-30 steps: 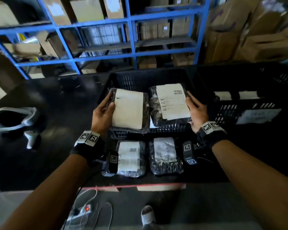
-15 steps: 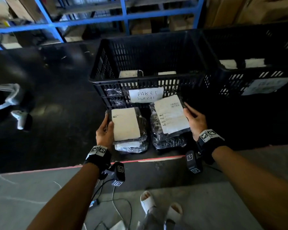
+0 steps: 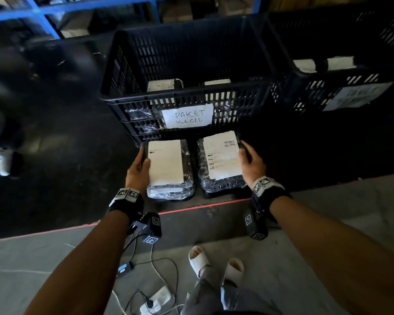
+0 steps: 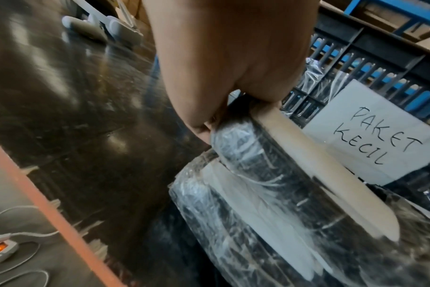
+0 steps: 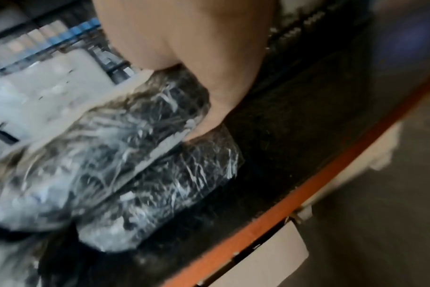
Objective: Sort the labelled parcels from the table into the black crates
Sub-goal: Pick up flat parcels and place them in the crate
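Black crate (image 3: 191, 94), white-labelled parcels (image 3: 166, 165) in seemingly clear wrap, blue shelving (image 3: 43, 19).

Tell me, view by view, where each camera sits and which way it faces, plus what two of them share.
Head: worn on the head, looking down and forward at the black crate, both forearms, left hand, right hand, sandalled feet.
Left wrist: along the left hand to its parcel and the table.
Right wrist: blurred, along the right hand to its parcel.
Shared by head and left wrist: the PAKET KECIL sign.
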